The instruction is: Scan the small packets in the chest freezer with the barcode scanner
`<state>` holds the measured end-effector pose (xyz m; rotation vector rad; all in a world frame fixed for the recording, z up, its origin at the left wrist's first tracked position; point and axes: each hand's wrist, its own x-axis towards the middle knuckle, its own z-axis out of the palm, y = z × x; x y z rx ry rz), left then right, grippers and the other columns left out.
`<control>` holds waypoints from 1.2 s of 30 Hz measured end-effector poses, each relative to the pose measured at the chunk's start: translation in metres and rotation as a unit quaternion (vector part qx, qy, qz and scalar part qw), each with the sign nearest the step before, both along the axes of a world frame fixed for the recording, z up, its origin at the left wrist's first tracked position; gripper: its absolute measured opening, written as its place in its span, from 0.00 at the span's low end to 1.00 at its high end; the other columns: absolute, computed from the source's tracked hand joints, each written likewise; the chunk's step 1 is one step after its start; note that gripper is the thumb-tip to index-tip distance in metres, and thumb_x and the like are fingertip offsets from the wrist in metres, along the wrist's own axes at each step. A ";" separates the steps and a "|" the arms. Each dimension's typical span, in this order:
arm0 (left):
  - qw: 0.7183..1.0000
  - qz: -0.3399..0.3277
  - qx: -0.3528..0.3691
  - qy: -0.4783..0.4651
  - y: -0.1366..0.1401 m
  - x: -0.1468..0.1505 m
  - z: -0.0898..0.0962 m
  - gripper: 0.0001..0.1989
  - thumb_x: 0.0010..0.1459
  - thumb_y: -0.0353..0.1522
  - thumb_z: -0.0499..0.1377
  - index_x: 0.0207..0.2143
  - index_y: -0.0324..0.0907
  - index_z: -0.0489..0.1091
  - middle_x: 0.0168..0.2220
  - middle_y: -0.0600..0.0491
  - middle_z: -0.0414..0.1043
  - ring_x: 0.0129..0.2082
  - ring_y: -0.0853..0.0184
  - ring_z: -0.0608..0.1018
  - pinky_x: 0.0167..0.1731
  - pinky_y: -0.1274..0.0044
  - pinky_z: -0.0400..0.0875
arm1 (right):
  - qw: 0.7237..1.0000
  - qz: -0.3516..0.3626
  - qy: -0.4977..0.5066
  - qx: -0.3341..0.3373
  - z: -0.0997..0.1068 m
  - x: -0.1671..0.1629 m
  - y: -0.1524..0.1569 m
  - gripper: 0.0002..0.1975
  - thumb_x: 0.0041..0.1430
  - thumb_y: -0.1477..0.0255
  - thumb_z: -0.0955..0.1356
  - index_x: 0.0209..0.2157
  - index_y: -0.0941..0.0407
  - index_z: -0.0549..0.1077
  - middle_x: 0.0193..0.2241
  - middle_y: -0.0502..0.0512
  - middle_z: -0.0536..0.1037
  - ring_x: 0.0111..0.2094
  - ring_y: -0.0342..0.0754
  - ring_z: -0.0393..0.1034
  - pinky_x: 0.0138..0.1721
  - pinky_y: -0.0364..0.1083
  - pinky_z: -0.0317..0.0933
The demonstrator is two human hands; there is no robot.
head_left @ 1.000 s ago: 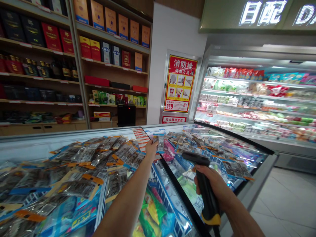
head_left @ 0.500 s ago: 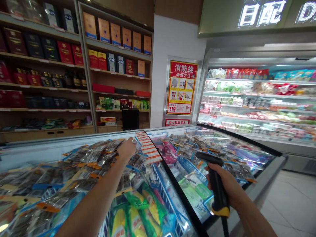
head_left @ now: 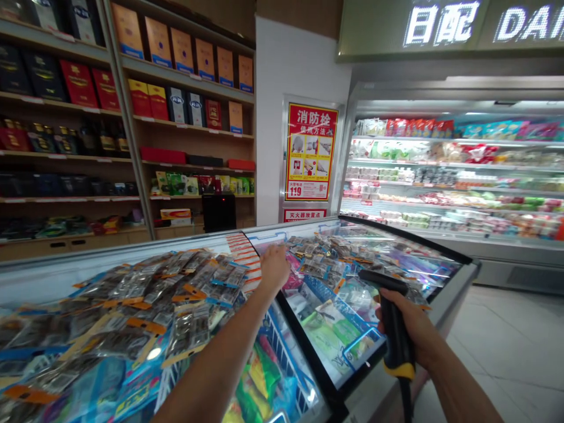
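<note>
My right hand [head_left: 409, 320] is wrapped round the grip of a black and yellow handheld barcode scanner [head_left: 396, 335], its head pointing left over the right freezer and its cable hanging down. My left hand [head_left: 275, 267] reaches far forward, above the black divider between the two freezer sections. Its fingers look curled together; what they hold, if anything, is hidden. Left of it, a broad pile of clear packets [head_left: 189, 276] with dark contents and orange or blue header strips lies on the left glass top. More such packets [head_left: 326, 252] are spread on the right glass.
Under the glass, green and yellow bags [head_left: 258, 376] sit in a basket. A striped label sheet [head_left: 242, 252] lies by the divider [head_left: 304, 335]. Behind stand shelves of boxes [head_left: 180, 106], a red fire-hydrant poster [head_left: 312, 153] and a lit open chiller [head_left: 440, 170]. Tiled floor [head_left: 497, 346] is at right.
My left hand has moved right, from the edge of the left packet pile to above the divider. The scanner stays in my right hand. The view has turned slightly right.
</note>
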<state>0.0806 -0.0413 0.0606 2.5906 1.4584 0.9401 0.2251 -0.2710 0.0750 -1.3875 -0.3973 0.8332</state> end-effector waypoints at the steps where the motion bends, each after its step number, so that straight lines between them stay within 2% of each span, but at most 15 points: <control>1: 0.999 -0.036 -0.016 -0.008 -0.004 0.017 -0.006 0.18 0.51 0.30 0.49 0.45 0.44 0.64 0.46 0.48 0.64 0.47 0.61 0.64 0.46 0.71 0.55 | 1.000 -0.004 0.004 -0.002 0.000 0.002 -0.002 0.10 0.47 0.66 0.66 0.25 0.59 0.66 0.11 0.49 0.69 0.11 0.41 0.64 0.12 0.38 0.57; 4: 0.993 -0.090 -0.073 -0.035 -0.014 0.057 -0.025 0.17 0.52 0.32 0.49 0.45 0.43 0.65 0.45 0.46 0.65 0.46 0.61 0.65 0.46 0.71 0.56 | 1.000 -0.018 0.003 -0.001 0.001 0.006 -0.006 0.10 0.47 0.66 0.67 0.26 0.59 0.66 0.11 0.49 0.70 0.11 0.41 0.63 0.12 0.38 0.58; 8: 0.991 -0.064 -0.108 -0.048 -0.019 0.082 -0.045 0.19 0.53 0.39 0.48 0.45 0.44 0.66 0.47 0.45 0.63 0.47 0.55 0.63 0.44 0.65 0.57 | 1.000 -0.022 -0.020 0.002 0.003 0.009 -0.008 0.09 0.48 0.67 0.66 0.25 0.59 0.67 0.11 0.49 0.70 0.11 0.41 0.64 0.13 0.38 0.58; 11: 0.989 -0.044 -0.133 -0.043 -0.015 0.089 -0.052 0.20 0.51 0.41 0.49 0.44 0.44 0.66 0.49 0.43 0.61 0.48 0.53 0.63 0.44 0.64 0.57 | 1.000 -0.015 -0.019 0.002 0.005 0.009 -0.009 0.09 0.48 0.67 0.66 0.26 0.59 0.67 0.12 0.49 0.70 0.12 0.41 0.64 0.13 0.38 0.58; 16: 0.984 -0.088 -0.149 -0.051 0.002 0.084 -0.049 0.17 0.46 0.32 0.54 0.42 0.43 0.67 0.46 0.45 0.64 0.47 0.59 0.66 0.46 0.70 0.56 | 1.000 -0.007 -0.022 0.002 0.005 0.007 -0.007 0.09 0.48 0.67 0.66 0.26 0.59 0.66 0.12 0.50 0.70 0.12 0.41 0.64 0.13 0.38 0.57; 20: 0.981 0.017 -0.170 -0.095 0.009 0.071 -0.048 0.26 0.44 0.38 0.56 0.47 0.37 0.62 0.45 0.38 0.64 0.48 0.50 0.64 0.46 0.62 0.54 | 1.000 -0.004 -0.024 0.002 0.005 0.003 -0.003 0.10 0.47 0.66 0.67 0.26 0.59 0.67 0.12 0.49 0.70 0.12 0.41 0.64 0.13 0.38 0.58; 22: 0.982 0.031 -0.162 -0.091 0.009 0.066 -0.050 0.30 0.42 0.42 0.57 0.47 0.36 0.61 0.44 0.36 0.65 0.49 0.48 0.63 0.46 0.58 0.51 | 1.000 0.000 -0.019 0.000 0.005 -0.001 0.000 0.10 0.47 0.66 0.66 0.26 0.59 0.67 0.12 0.49 0.70 0.12 0.41 0.64 0.13 0.38 0.58; 26: 0.982 -0.013 -0.162 -0.097 0.012 0.060 -0.054 0.33 0.38 0.39 0.61 0.48 0.37 0.59 0.45 0.37 0.65 0.49 0.50 0.63 0.46 0.63 0.53 | 1.000 0.006 -0.020 -0.004 0.007 -0.010 0.003 0.09 0.48 0.67 0.66 0.26 0.59 0.66 0.12 0.48 0.69 0.11 0.40 0.64 0.12 0.38 0.56; 30: 0.978 -0.096 -0.145 -0.116 0.014 0.052 -0.052 0.33 0.36 0.29 0.61 0.49 0.36 0.58 0.49 0.40 0.62 0.50 0.57 0.63 0.46 0.72 0.55 | 1.000 0.016 -0.024 -0.004 0.011 -0.020 0.005 0.09 0.49 0.67 0.65 0.25 0.60 0.66 0.12 0.48 0.69 0.12 0.40 0.63 0.13 0.38 0.56; 31: 0.980 -0.091 -0.129 -0.120 0.013 0.050 -0.051 0.34 0.37 0.27 0.61 0.50 0.36 0.57 0.51 0.39 0.59 0.51 0.57 0.62 0.47 0.73 0.55 | 0.999 0.019 -0.026 -0.003 0.011 -0.023 0.005 0.09 0.49 0.67 0.65 0.25 0.60 0.66 0.12 0.48 0.69 0.12 0.40 0.63 0.13 0.38 0.57; 33: 0.988 -0.040 -0.106 -0.109 0.009 0.044 -0.050 0.36 0.39 0.29 0.61 0.52 0.34 0.54 0.54 0.36 0.54 0.54 0.54 0.58 0.49 0.70 0.52 | 0.999 0.023 -0.035 -0.001 0.013 -0.027 0.006 0.10 0.49 0.66 0.65 0.25 0.60 0.66 0.12 0.48 0.69 0.12 0.40 0.63 0.13 0.38 0.56; 36: 0.992 0.029 -0.109 -0.055 0.002 0.038 -0.050 0.38 0.42 0.38 0.60 0.53 0.32 0.52 0.48 0.33 0.62 0.52 0.48 0.60 0.49 0.62 0.48 | 0.998 0.034 -0.048 0.000 0.014 -0.032 0.007 0.10 0.49 0.66 0.65 0.25 0.59 0.66 0.12 0.48 0.69 0.12 0.40 0.64 0.13 0.38 0.56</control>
